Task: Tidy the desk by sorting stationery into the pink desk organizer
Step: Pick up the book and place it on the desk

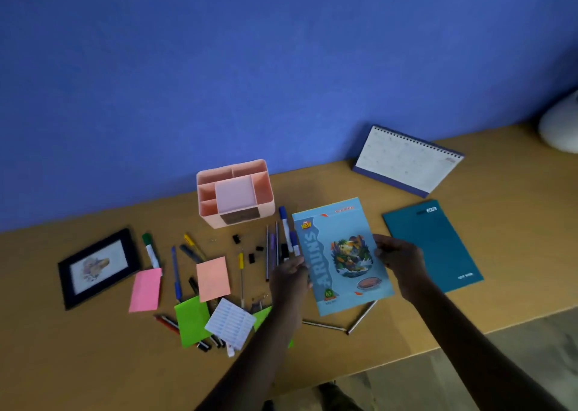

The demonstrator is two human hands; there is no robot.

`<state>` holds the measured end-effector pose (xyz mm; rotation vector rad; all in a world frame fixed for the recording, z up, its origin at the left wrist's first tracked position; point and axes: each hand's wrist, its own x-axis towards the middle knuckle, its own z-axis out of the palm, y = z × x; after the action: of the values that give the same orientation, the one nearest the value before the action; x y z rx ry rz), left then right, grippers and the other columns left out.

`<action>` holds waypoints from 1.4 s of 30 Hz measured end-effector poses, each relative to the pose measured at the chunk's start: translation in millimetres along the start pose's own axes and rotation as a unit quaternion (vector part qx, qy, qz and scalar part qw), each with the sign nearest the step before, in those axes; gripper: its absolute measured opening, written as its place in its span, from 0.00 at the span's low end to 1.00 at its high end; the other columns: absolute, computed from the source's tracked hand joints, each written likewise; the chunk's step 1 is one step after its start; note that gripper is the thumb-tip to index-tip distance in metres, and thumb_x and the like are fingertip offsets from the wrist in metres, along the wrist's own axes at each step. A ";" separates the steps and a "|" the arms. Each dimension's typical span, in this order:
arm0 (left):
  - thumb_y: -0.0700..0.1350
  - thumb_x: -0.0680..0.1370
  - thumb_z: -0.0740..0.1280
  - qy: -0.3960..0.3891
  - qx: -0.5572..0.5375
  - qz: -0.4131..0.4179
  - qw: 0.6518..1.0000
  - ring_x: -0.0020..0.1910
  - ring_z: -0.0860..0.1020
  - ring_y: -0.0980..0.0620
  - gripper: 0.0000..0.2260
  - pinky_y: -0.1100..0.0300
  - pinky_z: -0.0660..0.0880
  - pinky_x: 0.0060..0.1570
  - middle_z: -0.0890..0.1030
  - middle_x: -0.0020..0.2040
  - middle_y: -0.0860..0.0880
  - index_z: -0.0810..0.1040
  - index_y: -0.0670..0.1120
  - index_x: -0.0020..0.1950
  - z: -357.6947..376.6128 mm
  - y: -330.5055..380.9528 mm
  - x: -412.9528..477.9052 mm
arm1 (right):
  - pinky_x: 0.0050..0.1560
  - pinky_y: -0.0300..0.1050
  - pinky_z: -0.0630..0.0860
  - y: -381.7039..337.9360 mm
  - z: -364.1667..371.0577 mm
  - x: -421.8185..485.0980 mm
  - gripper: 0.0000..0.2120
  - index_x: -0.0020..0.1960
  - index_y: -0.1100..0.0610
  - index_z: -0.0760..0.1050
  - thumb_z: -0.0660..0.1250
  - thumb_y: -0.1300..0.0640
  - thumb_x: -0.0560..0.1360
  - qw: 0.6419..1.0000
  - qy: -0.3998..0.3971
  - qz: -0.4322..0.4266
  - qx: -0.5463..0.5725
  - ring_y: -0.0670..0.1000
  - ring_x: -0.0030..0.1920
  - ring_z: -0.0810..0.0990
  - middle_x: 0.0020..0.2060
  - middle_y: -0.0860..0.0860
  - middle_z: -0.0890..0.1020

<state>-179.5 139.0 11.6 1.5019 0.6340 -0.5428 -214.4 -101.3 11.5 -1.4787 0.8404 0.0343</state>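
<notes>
Both forearms reach in from the bottom edge. Past them, on the surface (pixel 93 363), lie two pencils (pixel 362 317), a green note (pixel 190 321) and a white label sheet (pixel 230 323) whose print is too small to read.

Next, the left hand (pixel 289 277) curls round the left edge of a light-blue booklet (pixel 341 254) and the right hand (pixel 398 259) grips its right edge. The cover reads "ARUN'S", with "ALL NEW" at the top and "65" at the bottom.

To the left lie pink (pixel 145 290) and peach (pixel 212 277) notes, pens, a green-capped marker (pixel 150 249) and a framed picture (pixel 98 267). A teal notebook (pixel 433 248) lies to the right, its white print blurred.

Farther back are black clips (pixel 236 239) and a blue marker (pixel 286 229). The pink organizer (pixel 236 191) stands upright near the blue wall, its dark front label unreadable. A spiral calendar (pixel 403 160) stands at the back right.
</notes>
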 end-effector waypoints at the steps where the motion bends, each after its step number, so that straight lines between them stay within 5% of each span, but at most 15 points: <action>1: 0.37 0.83 0.70 -0.011 0.007 0.001 1.000 0.54 0.86 0.45 0.14 0.52 0.85 0.51 0.86 0.61 0.42 0.82 0.39 0.70 11.6 0.4 -0.9 | 0.38 0.42 0.84 0.1 -11.4 3.9 0.28 0.44 0.46 0.90 0.65 0.77 0.76 1.000 0.014 0.003 0.002 0.48 0.41 0.87 0.42 0.49 0.90; 5: 0.37 0.84 0.70 -0.049 0.031 0.000 0.998 0.58 0.86 0.42 0.16 0.52 0.84 0.53 0.86 0.63 0.40 0.80 0.38 0.72 58.9 0.1 -5.8 | 0.40 0.48 0.85 1.2 -56.8 16.8 0.21 0.52 0.53 0.89 0.67 0.76 0.76 0.998 0.068 0.010 -0.007 0.49 0.39 0.88 0.40 0.48 0.90; 7: 0.37 0.84 0.70 -0.068 0.055 -0.002 0.996 0.58 0.86 0.43 0.16 0.52 0.84 0.54 0.85 0.63 0.41 0.80 0.38 0.72 81.1 -2.0 -7.8 | 0.40 0.48 0.84 0.8 -79.0 22.1 0.22 0.48 0.50 0.89 0.68 0.75 0.76 0.996 0.084 0.013 -0.015 0.49 0.36 0.88 0.39 0.47 0.90; 12: 0.37 0.83 0.69 -0.116 0.114 0.004 0.987 0.42 0.85 0.54 0.15 0.64 0.82 0.39 0.88 0.52 0.47 0.81 0.38 0.70 132.1 -13.2 -8.8 | 0.37 0.48 0.85 3.1 -133.8 39.7 0.20 0.52 0.54 0.88 0.67 0.76 0.76 0.993 0.110 0.036 -0.009 0.52 0.37 0.87 0.45 0.56 0.89; 14: 0.37 0.83 0.70 -0.131 0.135 0.001 0.982 0.44 0.85 0.51 0.17 0.58 0.83 0.44 0.87 0.52 0.47 0.80 0.39 0.71 151.9 -18.4 -8.2 | 0.31 0.42 0.82 5.4 -153.7 48.8 0.20 0.57 0.58 0.87 0.67 0.76 0.76 0.990 0.129 0.046 -0.023 0.49 0.33 0.85 0.44 0.55 0.87; 17: 0.36 0.82 0.71 -0.154 0.156 -0.014 0.976 0.46 0.84 0.49 0.17 0.53 0.83 0.50 0.87 0.51 0.47 0.81 0.39 0.71 179.2 -26.1 -6.6 | 0.37 0.48 0.86 10.1 -179.0 63.3 0.20 0.59 0.58 0.87 0.67 0.76 0.76 0.986 0.148 0.062 -0.035 0.55 0.37 0.85 0.42 0.54 0.89; 20: 0.35 0.80 0.70 -0.181 0.178 -0.028 0.967 0.47 0.83 0.49 0.18 0.54 0.80 0.48 0.88 0.57 0.44 0.81 0.40 0.71 200.8 -32.5 -6.1 | 0.50 0.59 0.84 14.9 -197.9 76.4 0.19 0.60 0.61 0.86 0.67 0.76 0.76 0.984 0.155 0.075 -0.048 0.57 0.43 0.84 0.48 0.60 0.88; 23: 0.35 0.80 0.71 -0.187 0.194 -0.029 0.963 0.47 0.84 0.50 0.19 0.55 0.81 0.46 0.87 0.54 0.47 0.81 0.41 0.71 216.3 -38.2 -4.8 | 0.44 0.51 0.84 16.3 -208.3 85.6 0.19 0.58 0.61 0.87 0.67 0.76 0.76 0.983 0.147 0.078 -0.074 0.56 0.41 0.84 0.46 0.59 0.88; 26: 0.37 0.80 0.73 -0.179 0.205 -0.020 0.962 0.46 0.83 0.49 0.18 0.54 0.83 0.44 0.86 0.52 0.48 0.82 0.41 0.70 229.4 -42.6 -2.7 | 0.51 0.55 0.82 15.7 -215.1 95.3 0.18 0.60 0.62 0.86 0.68 0.76 0.76 0.983 0.142 0.078 -0.088 0.56 0.46 0.83 0.48 0.60 0.87; 30: 0.38 0.80 0.74 -0.160 0.223 -0.011 0.962 0.59 0.86 0.42 0.23 0.43 0.84 0.60 0.86 0.62 0.42 0.77 0.41 0.76 242.4 -47.1 -1.4 | 0.52 0.56 0.80 14.2 -214.7 104.9 0.19 0.59 0.63 0.86 0.66 0.78 0.75 0.982 0.138 0.073 -0.103 0.56 0.47 0.81 0.47 0.60 0.86; 42: 0.35 0.79 0.74 -0.146 0.231 -0.001 0.962 0.55 0.81 0.51 0.34 0.51 0.84 0.59 0.84 0.65 0.44 0.68 0.49 0.84 254.7 -64.6 5.3 | 0.54 0.60 0.83 14.0 -216.5 113.6 0.21 0.63 0.63 0.83 0.71 0.77 0.73 0.974 0.098 0.066 -0.193 0.58 0.48 0.84 0.55 0.62 0.87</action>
<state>-207.4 -115.5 -47.4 1.8070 0.2854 -0.9417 -241.0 -341.1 -30.3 -1.8070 1.1385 0.1605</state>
